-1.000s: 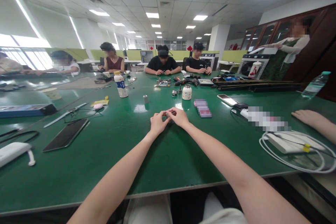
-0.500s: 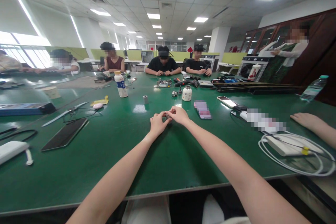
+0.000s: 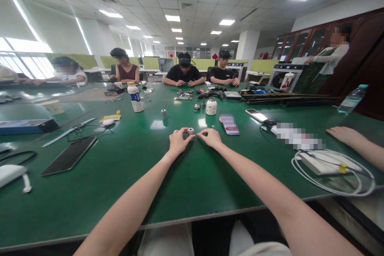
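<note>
A small round metal part (image 3: 191, 131) with a ring-like top sits between the thumb and fingers of my left hand (image 3: 178, 142), at the middle of the green table (image 3: 126, 192). Just right of it, my right hand (image 3: 211, 139) is closed in a pinch, its fingertips close to the part. Whether anything tiny is in that pinch, I cannot make out. Beyond my left hand a small grey metal cylinder (image 3: 163, 114) stands upright. Farther off are a white jar (image 3: 211, 107) and a small dark metal piece (image 3: 197, 107) beside it.
A pink phone-like item (image 3: 229, 124) and a white phone (image 3: 256, 115) lie to the right, near a cable (image 3: 327, 190) and another person's hand (image 3: 345, 134). On the left are a dark phone (image 3: 70, 156) and a bottle (image 3: 135, 98). Several people sit across the table.
My right hand has drawn a little to the right, away from my left hand. The metal part's top, hidden by the fingers before, now shows. The whole view has shifted slightly.
</note>
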### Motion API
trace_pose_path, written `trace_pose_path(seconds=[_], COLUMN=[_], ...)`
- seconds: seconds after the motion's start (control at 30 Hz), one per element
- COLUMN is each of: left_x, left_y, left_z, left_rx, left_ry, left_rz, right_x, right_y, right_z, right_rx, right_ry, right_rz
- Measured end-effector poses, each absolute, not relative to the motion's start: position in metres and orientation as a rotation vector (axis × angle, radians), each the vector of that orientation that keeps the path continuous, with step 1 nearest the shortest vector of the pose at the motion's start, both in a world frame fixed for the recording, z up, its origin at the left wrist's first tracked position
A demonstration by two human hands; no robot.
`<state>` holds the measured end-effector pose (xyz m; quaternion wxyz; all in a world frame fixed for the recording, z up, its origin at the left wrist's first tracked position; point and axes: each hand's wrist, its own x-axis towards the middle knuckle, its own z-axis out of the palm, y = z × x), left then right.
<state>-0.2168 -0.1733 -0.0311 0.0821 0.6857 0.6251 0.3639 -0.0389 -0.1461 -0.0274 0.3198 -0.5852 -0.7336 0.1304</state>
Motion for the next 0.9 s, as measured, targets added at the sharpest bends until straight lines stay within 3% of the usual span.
trace_pose_path(seconds=[0.3, 0.6, 0.9], left_x=[-0.217, -0.218, -0.217], left_y=[-0.175, -0.175, -0.176], left_z=[-0.03, -0.03, -0.029], left_rx=[2.054, 2.055, 2.047], left_ry=[1.863, 1.834, 1.848], left_rz=[1.095, 1.099, 1.074], right_x=[-0.043, -0.068, -0.081], right_y=[-0.152, -0.136, -0.141], right_z=[-0.046, -0.015, -0.007], right_rx=[-1.323, -1.026, -1.116], right_ry=[-1.914, -1.572, -1.705], right_rz=[0.492, 0.76, 0.582])
